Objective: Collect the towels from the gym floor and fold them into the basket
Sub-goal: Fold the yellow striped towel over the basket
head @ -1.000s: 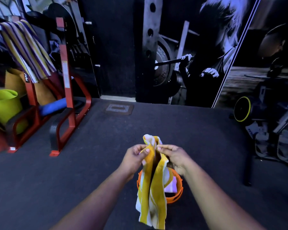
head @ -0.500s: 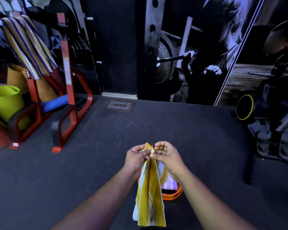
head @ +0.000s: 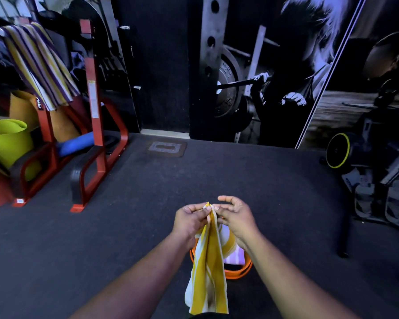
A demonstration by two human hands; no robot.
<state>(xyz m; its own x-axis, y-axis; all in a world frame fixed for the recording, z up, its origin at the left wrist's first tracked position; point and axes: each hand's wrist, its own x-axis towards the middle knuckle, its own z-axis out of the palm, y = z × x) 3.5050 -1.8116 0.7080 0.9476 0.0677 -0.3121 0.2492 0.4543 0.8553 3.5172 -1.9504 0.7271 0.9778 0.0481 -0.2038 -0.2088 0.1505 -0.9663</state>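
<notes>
Yellow-and-white striped cloth towel [head: 209, 268]: hanging in a long narrow drape from chest-height hands, held up over the gym floor, lower end dangling in front of the basket. Soft and limp by the look of it, light, no stiffness to keep a fold; likely to slump unless pinched at corners or along the top edge. Best taken at the two upper corners, then spread wide. Left hand [head: 190, 218] pinching the top edge between thumb and fingertips. Right hand [head: 236, 217] just beside it, thumb and forefinger touching the same top edge, other fingers spread and relaxed. Directly below, round orange plastic basket [head: 237, 272] on the dark rubber floor [head: 101, 238], holding a pale lilac-and-white folded cloth [head: 234, 259]; rest of its inside hidden behind the towel. Further left, lime-green plastic tub [head: 5, 143] beside a red steel rack [head: 95, 125]; contents not visible.
</notes>
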